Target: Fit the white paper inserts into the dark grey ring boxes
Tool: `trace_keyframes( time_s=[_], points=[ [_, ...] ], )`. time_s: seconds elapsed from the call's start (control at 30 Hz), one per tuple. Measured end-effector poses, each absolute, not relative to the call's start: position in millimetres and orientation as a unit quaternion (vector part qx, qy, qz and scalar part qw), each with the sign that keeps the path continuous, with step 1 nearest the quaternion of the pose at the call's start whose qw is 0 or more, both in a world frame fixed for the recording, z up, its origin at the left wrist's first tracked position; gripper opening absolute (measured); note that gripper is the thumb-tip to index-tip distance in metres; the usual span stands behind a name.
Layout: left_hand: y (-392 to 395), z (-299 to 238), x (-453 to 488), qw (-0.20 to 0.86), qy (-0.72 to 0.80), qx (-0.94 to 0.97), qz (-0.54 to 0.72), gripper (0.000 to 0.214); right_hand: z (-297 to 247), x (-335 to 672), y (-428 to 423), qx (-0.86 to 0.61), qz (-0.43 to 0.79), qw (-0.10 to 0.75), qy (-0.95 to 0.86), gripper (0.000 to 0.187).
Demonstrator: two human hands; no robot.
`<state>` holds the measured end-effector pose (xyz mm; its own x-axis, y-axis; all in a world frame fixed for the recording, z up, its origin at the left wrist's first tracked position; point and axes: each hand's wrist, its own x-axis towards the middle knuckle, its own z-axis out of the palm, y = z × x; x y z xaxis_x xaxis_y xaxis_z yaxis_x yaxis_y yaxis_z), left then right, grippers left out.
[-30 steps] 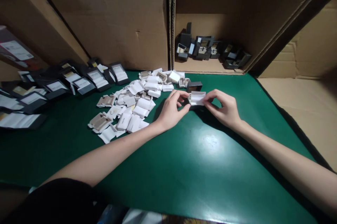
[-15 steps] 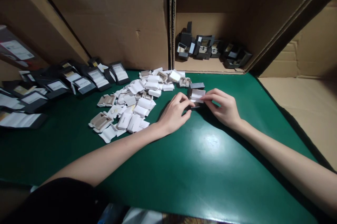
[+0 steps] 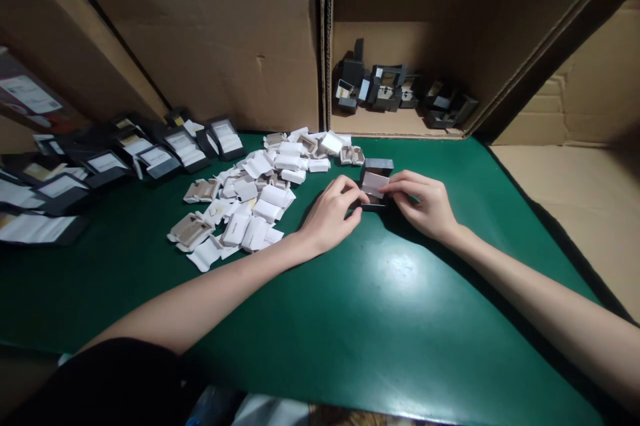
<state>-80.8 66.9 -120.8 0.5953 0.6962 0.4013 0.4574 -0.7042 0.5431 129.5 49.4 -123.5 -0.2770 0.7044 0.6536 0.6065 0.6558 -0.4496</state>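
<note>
A small black box [image 3: 379, 164] stands on the green table with its lid raised, between my two hands. My left hand [image 3: 333, 213] is closed at the left side of the box, its fingertips on the box wall. A white paper insert [image 3: 373, 183] tilts inside the opening. Its right edge is pinched between the thumb and fingers of my right hand [image 3: 427, 205]. Fingers partly cover the inside of the box. To the left of my left hand lies a heap of small white folded cartons [image 3: 267, 203], some showing brown inner sides.
Several black boxes with white papers [image 3: 187, 147] crowd the left side of the green table [image 3: 320, 326]. More open black boxes [image 3: 387, 89] sit inside a large cardboard box [image 3: 400, 43] at the back. Another cardboard box [image 3: 570, 179] stands at the right.
The white paper insert has tilted and sits lower in the black box, and more of the box's front edge shows. Both hands stay almost in place.
</note>
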Motion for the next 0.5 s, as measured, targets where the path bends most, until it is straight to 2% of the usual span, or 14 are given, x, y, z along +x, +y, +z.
trace_keyframes(
  time_s=[0.17,0.5],
  points=[
    [67.4,-122.0,-81.2,0.202,0.325,0.870,0.312,0.015,-121.2,129.9,49.8,-0.419,0.081,0.467,-0.775,0.027],
    [67.1,-120.2,-80.5,0.199,0.330,0.869,0.310,0.017,-124.4,128.5,50.4,-0.412,0.059,0.435,-0.798,0.028]
  ],
)
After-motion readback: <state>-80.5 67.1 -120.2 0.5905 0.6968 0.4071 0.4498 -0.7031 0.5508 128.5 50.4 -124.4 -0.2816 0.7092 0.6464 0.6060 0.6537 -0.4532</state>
